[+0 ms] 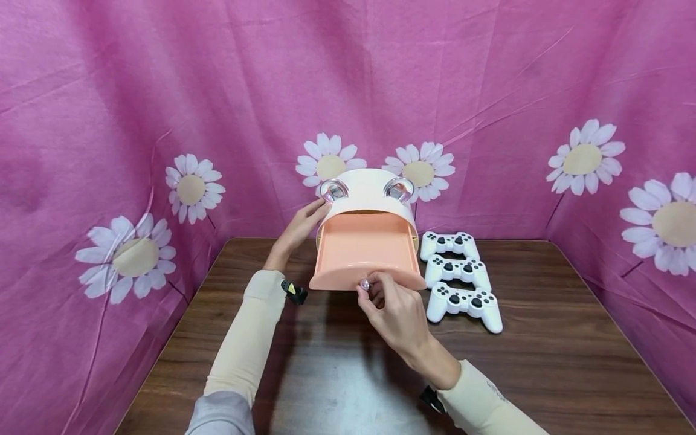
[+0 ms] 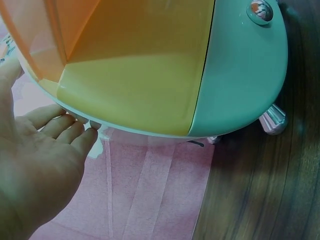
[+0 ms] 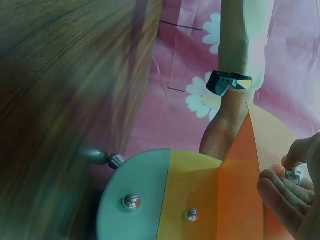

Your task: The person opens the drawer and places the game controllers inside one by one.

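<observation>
A small rounded cabinet with a white shell (image 1: 365,184) has its top orange drawer (image 1: 367,241) pulled out; the part of its inside that shows holds nothing. My right hand (image 1: 399,314) pinches the silver knob (image 1: 365,284) on that drawer's front between thumb and fingers, also seen in the right wrist view (image 3: 295,197). Below it, the yellow drawer (image 3: 187,182) and the green drawer (image 3: 142,182) are closed. My left hand (image 1: 301,229) rests its fingertips against the cabinet's left side; the left wrist view shows this hand (image 2: 50,165) with fingers extended along the shell's edge.
Several white game controllers (image 1: 462,305) lie in a column just right of the cabinet on the brown wooden table (image 1: 544,338). Silver feet (image 2: 274,120) hold the cabinet up. A pink curtain (image 1: 261,90) with white flowers hangs behind and at both sides.
</observation>
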### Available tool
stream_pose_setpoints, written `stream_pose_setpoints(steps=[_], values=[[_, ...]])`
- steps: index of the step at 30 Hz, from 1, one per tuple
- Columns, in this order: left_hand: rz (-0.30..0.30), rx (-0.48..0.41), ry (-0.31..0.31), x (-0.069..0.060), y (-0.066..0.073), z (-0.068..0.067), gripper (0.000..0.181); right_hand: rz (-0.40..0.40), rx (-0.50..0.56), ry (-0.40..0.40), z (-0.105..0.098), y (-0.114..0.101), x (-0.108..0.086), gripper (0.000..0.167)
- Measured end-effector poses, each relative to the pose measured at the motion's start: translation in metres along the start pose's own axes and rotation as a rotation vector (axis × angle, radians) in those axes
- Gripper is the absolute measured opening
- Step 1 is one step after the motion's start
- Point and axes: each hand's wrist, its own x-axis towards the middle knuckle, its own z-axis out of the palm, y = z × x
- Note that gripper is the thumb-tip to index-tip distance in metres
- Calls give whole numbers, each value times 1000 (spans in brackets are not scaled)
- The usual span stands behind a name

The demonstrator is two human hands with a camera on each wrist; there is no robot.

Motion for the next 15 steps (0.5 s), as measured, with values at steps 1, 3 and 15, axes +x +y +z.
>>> stream_pose_setpoints(steps=[1,3,15], values=[[-4,5,2,0,0,0,76,2,-1,-2,0,1,0,19],[-7,11,-1,0,1,-1,76,5,-1,-7,0,2,0,18],[-6,34,-28,-3,4,-7,76,68,-42,-48,2,7,3,24]])
